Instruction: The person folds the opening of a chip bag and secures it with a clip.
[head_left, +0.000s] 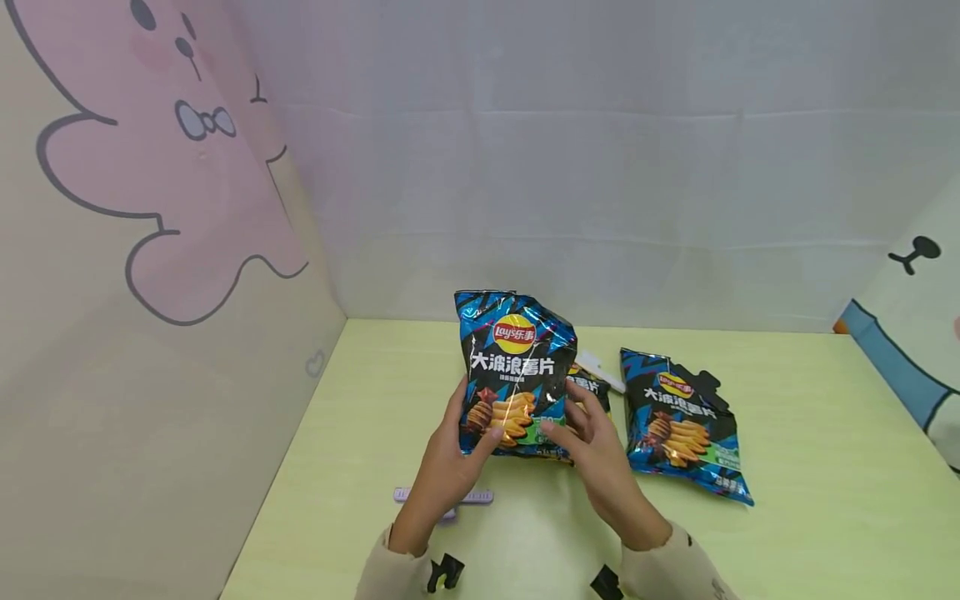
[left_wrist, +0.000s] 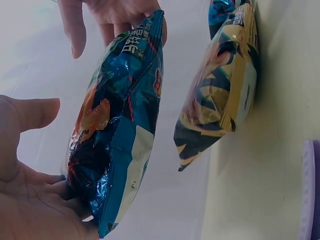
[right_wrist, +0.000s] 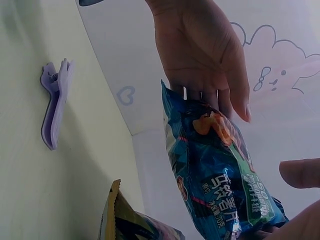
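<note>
Holding a blue Lay's chip bag (head_left: pixel 515 373) upright at frame centre, the left hand (head_left: pixel 450 467) and right hand (head_left: pixel 600 454) pinch its 2 lower corners, fingers curled behind and thumbs in front, so the printed face stays readable. A second chip bag (head_left: pixel 686 425) lies flat to the right on the pale green table (head_left: pixel 825 467); a purple clip (head_left: pixel 480 497) sits lower left.

Head overhead; wrists close, sideways
</note>
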